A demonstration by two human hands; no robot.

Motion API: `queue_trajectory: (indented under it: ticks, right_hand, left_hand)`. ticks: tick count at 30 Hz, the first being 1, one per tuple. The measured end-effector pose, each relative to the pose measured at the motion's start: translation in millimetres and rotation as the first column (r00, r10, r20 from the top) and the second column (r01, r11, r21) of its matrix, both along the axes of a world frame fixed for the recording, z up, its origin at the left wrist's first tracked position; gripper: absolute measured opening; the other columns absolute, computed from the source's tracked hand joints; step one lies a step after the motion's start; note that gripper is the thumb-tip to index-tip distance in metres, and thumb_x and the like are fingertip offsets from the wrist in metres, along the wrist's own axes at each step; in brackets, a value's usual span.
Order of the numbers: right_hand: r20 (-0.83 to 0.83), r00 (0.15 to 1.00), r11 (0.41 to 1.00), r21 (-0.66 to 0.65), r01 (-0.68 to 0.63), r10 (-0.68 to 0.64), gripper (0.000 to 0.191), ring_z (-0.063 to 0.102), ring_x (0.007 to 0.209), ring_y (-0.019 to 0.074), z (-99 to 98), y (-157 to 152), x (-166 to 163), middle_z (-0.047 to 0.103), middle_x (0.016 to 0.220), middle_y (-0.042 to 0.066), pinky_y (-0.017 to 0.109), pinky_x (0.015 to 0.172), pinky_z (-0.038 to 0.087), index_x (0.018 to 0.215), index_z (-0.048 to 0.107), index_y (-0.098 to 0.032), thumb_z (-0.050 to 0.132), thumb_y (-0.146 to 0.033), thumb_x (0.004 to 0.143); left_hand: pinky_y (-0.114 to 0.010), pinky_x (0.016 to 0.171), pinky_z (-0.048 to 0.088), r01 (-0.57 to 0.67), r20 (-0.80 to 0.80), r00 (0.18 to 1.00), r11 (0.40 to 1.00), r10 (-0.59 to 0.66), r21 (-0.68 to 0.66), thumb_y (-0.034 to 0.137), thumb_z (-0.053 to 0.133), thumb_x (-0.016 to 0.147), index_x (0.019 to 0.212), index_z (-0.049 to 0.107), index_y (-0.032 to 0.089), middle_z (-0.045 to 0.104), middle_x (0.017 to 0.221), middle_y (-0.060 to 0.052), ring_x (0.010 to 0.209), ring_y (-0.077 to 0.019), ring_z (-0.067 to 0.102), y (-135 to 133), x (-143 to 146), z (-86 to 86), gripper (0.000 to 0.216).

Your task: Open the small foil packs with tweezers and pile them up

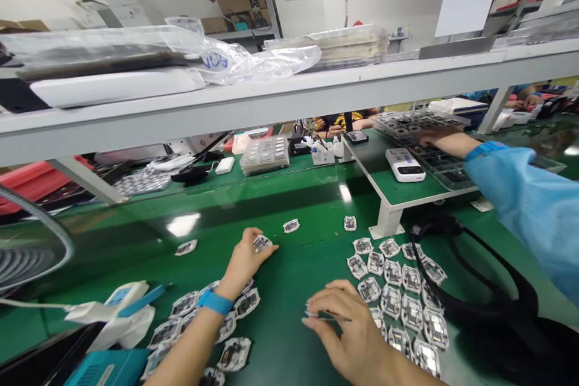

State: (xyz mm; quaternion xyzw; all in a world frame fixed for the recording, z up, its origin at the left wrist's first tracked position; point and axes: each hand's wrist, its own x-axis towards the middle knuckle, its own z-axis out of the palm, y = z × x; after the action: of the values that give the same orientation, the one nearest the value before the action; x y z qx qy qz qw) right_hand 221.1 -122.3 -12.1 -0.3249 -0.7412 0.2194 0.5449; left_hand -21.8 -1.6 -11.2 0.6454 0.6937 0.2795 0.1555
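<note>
The left hand (pixel 246 259) pinches a small circuit module (pixel 262 243) at the green table's (pixel 280 289) centre. The right hand (pixel 348 325), at five o'clock, pinches thin tweezers (pixel 323 315) beside the rows of modules (pixel 398 289). A co-worker's blue sleeve (pixel 525 199) reaches at two o'clock.

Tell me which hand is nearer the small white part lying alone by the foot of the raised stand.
Right. The right hand lies below the lone part, beside the cluster of parts. The left hand sits farther off to its left, its fingertips on another part.
</note>
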Motion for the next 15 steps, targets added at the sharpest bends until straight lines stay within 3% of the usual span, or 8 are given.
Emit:
queue_trajectory:
  ticks: [2,7,8,10,12,15]
  right_hand:
    - [-0.006,1.000,1.000,-0.014,0.022,-0.022,0.011,0.069,0.076,0.0213,1.4,0,1,0.073,0.084,0.004,0.042,0.076,0.053,0.095,0.058,-0.024,0.060,-0.015,0.088]
    - [-0.121,0.990,0.993,-0.101,0.066,-0.079,0.009,0.067,0.082,0.0202,5.9,3,5,0.073,0.085,0.004,0.036,0.075,0.053,0.090,0.064,-0.022,0.064,-0.015,0.085]
    - [-0.145,0.985,0.989,-0.131,0.072,-0.091,0.008,0.067,0.082,0.0200,6.7,4,6,0.073,0.085,0.004,0.035,0.075,0.053,0.089,0.064,-0.021,0.064,-0.015,0.085]
    - [-0.185,0.977,0.977,-0.203,0.071,-0.109,0.006,0.067,0.083,0.0199,7.8,6,8,0.072,0.086,0.005,0.035,0.076,0.054,0.088,0.066,-0.021,0.065,-0.016,0.084]
    - [-0.217,0.969,0.959,-0.278,0.059,-0.123,0.005,0.068,0.085,0.0201,8.2,8,9,0.072,0.086,0.005,0.034,0.078,0.054,0.087,0.067,-0.020,0.065,-0.018,0.084]
    - [-0.264,0.953,0.924,-0.379,0.041,-0.151,0.004,0.069,0.087,0.0207,6.3,10,9,0.073,0.087,0.006,0.034,0.080,0.054,0.086,0.068,-0.020,0.066,-0.020,0.083]
  left_hand:
    - [-0.030,0.069,0.044,0.031,0.113,0.993,1.000,-0.030,-0.006,0.042,0.070,0.068,0.109,0.055,0.022,0.062,0.080,0.000,0.084,-0.0256,0.062,-18,14,5.6,0.048]
    - [-0.025,0.060,0.043,0.150,0.412,0.906,0.983,-0.094,-0.105,0.043,0.068,0.070,0.101,0.060,0.019,0.059,0.072,0.002,0.065,-0.0159,0.056,-67,52,13.0,0.040]
    - [-0.024,0.056,0.042,0.187,0.496,0.863,0.972,-0.092,-0.144,0.042,0.069,0.071,0.104,0.059,0.018,0.058,0.072,0.003,0.062,-0.0139,0.053,-77,59,13.9,0.042]
    - [-0.022,0.050,0.038,0.266,0.727,0.687,0.934,-0.009,-0.240,0.039,0.076,0.067,0.105,0.060,0.018,0.057,0.071,0.003,0.057,-0.0112,0.049,-92,70,15.1,0.046]
    - [-0.020,0.047,0.036,0.305,0.827,0.557,0.907,0.079,-0.292,0.038,0.080,0.064,0.102,0.061,0.018,0.056,0.067,0.004,0.055,-0.0102,0.046,-104,77,15.0,0.047]
    - [-0.019,0.044,0.033,0.299,0.854,0.497,0.892,0.156,-0.338,0.038,0.081,0.063,0.109,0.061,0.018,0.054,0.059,0.006,0.050,-0.0093,0.044,-114,82,12.8,0.054]
